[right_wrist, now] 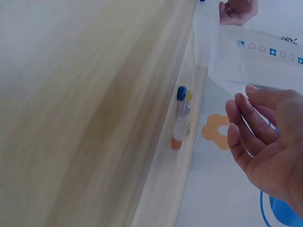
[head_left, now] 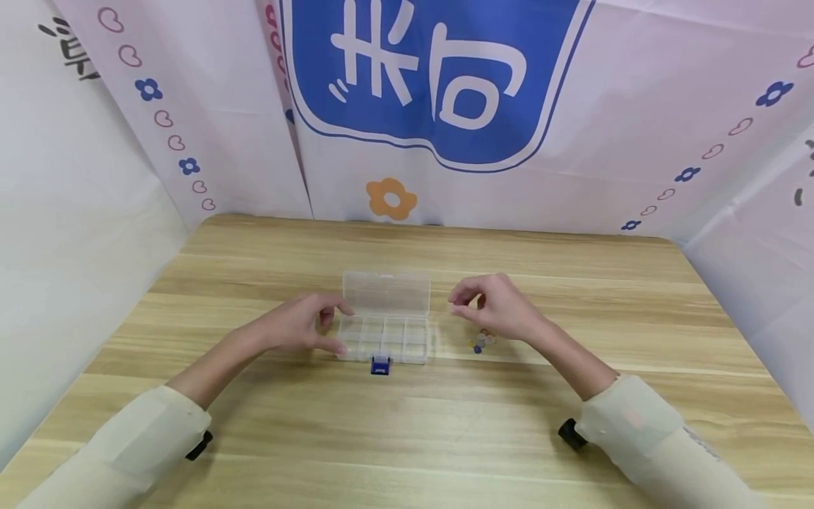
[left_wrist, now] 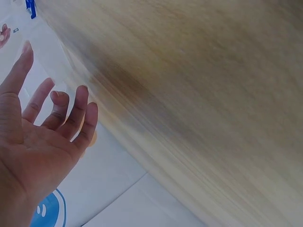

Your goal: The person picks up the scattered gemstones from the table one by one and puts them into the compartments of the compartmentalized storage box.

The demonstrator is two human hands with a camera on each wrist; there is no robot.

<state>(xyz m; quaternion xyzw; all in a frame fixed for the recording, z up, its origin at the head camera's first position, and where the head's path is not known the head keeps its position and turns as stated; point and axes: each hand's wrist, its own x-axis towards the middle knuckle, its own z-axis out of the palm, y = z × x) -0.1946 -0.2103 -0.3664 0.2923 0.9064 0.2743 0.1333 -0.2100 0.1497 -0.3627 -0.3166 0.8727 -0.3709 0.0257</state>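
Pale sleeves (head_left: 661, 438) are cut off at the head view's lower edge. Left hand (head_left: 299, 324): thumb and fingers spread wide at the nearer end of a clear compartment box (head_left: 407, 358); grip pressure cannot be determined. Translucent open lid (head_left: 386, 295) and dividers are faint. Right hand (head_left: 499, 307): thumb and index fingertips drawn narrow beyond the box's opposite end; held content, if any, is indiscernible. Blue latch (head_left: 380, 366): between the hands. Small bead-like pieces (right_wrist: 182, 128), exact type unclear: just wearer-side of the right hand.

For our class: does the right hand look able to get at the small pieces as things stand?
Probably yes: the small pieces lie on the table near the right hand, and nothing visible blocks the way. Whether it holds something is unclear.
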